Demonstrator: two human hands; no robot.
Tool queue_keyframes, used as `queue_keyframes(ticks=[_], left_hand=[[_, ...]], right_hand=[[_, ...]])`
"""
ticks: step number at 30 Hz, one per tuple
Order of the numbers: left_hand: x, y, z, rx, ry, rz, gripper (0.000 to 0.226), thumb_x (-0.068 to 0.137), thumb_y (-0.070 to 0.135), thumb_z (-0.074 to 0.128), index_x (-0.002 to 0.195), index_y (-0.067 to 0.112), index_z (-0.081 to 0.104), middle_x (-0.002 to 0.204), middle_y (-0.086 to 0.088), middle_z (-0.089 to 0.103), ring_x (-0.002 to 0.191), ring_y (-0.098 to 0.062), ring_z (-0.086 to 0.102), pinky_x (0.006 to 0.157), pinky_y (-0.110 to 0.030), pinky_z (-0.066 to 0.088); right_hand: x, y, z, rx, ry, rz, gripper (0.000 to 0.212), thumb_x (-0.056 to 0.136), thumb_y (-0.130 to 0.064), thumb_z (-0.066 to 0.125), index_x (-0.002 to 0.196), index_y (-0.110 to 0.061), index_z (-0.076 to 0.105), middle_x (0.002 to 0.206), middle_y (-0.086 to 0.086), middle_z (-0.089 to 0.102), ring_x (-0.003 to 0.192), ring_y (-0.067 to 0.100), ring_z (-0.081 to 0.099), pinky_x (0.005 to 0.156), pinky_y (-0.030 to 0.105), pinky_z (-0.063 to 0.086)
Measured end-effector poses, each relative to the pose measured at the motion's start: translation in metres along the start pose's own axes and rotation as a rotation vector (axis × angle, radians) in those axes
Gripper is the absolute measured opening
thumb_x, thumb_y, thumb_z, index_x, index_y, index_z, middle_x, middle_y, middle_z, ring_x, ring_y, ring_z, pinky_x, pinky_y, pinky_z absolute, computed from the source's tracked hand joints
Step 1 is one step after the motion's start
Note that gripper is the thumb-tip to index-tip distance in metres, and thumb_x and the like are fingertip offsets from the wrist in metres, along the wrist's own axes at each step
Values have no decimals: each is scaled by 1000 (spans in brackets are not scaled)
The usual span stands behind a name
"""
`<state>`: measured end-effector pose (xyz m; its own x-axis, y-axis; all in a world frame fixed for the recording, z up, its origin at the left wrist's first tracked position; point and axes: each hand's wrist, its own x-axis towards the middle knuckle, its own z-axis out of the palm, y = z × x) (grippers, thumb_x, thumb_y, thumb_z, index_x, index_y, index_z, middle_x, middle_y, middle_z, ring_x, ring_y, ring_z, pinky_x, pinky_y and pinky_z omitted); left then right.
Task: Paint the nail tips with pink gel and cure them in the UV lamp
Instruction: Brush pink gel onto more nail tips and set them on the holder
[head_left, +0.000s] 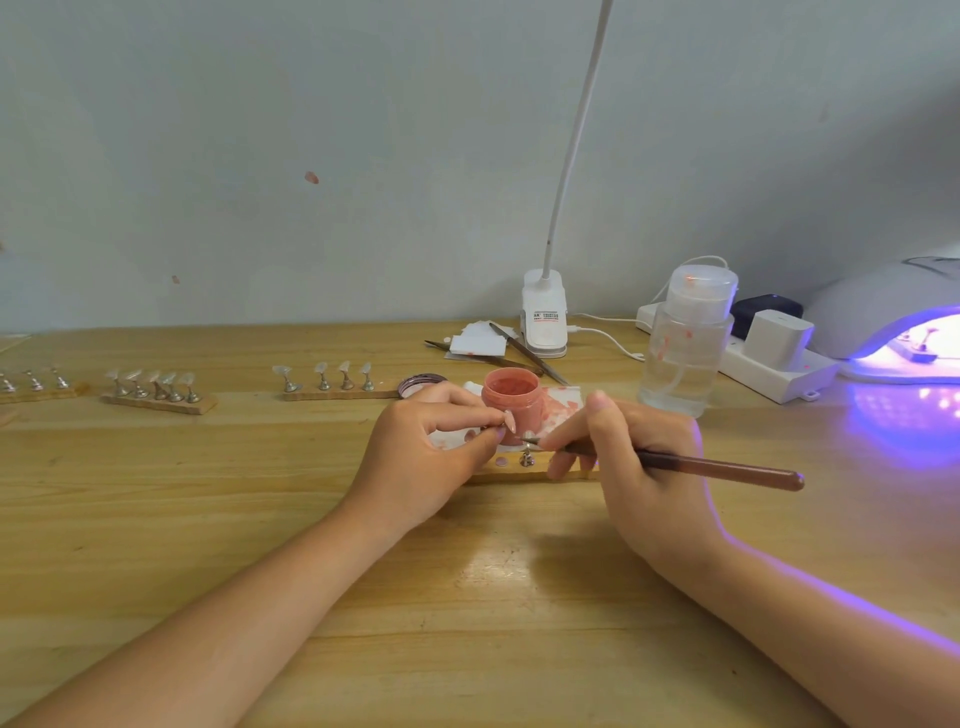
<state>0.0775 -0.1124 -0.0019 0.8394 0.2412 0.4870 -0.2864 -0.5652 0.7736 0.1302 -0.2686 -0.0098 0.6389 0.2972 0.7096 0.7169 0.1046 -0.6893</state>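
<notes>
Left hand (426, 457): rests on the wooden counter (218, 519), fingers (467, 410) curled and pinched together on a small metal stand carrying a pink nail tip (509, 420), held just in front of the gel jar.

Right hand (639, 467): fingers clamped on a brown-handled brush (722, 469); handle points out to the right, bristle end aimed left at the held nail tip, close to it; contact cannot be told.

Pink gel jar (511, 402): open, upright, behind and between the two hands, standing on a white sheet (558, 408) blotched with pink.

Jar lid (422, 383): lying flat just left of the jar.

Wooden strip (511, 475): under the hands, near edge of the jar; one metal stand (527, 460) upright on it, the rest hidden by the fingers.

Further wooden strips with stands and clear nail tips: one (332, 384) left of the lid, one (158, 389) farther left, one (36, 384) at the left edge.

UV lamp (893, 322): far right, lit violet, throwing purple light over the counter and right forearm; a strip with stands visible inside its opening.

Clear pump bottle (685, 343): upright, right of the jar, between it and the lamp.

White power strip (774, 364): behind the bottle, with a white adapter plugged in.

Clip lamp (544, 319): white, gooseneck rising out of view, at the rear by the wall.

White pads and thin tools (483, 345): left of the clip lamp.
</notes>
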Motion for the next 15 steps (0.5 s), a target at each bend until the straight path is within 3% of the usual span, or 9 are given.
queue_keyframes(ticks=[3,7,11,15], left_hand=[[0,0,0,1,4,0,19,76,2,70,84,19,73,83,3,65,85,-7,58,78,-15,44],[0,1,0,7,3,4,19,75,1,69,84,18,74,82,3,65,82,-3,57,76,-13,43],[0,1,0,2,3,-3,18,76,2,69,84,17,74,82,3,64,82,-3,56,75,-11,42],[-1,1,0,11,6,0,18,75,0,70,84,16,74,82,1,65,81,-5,57,75,-12,43]], right_hand=[[2,-1,1,-64,-12,-27,39,94,-16,40,71,-11,71,65,1,68,65,5,64,64,18,47],[1,-1,2,-5,3,22,44,89,-32,40,61,-13,69,52,-3,62,52,2,57,59,12,41],[2,-2,2,-60,-4,-66,42,92,-26,36,70,-14,70,60,-2,65,61,3,61,63,13,43],[1,-1,1,-22,-33,28,46,90,-33,41,65,-9,71,55,1,64,55,4,59,61,14,42]])
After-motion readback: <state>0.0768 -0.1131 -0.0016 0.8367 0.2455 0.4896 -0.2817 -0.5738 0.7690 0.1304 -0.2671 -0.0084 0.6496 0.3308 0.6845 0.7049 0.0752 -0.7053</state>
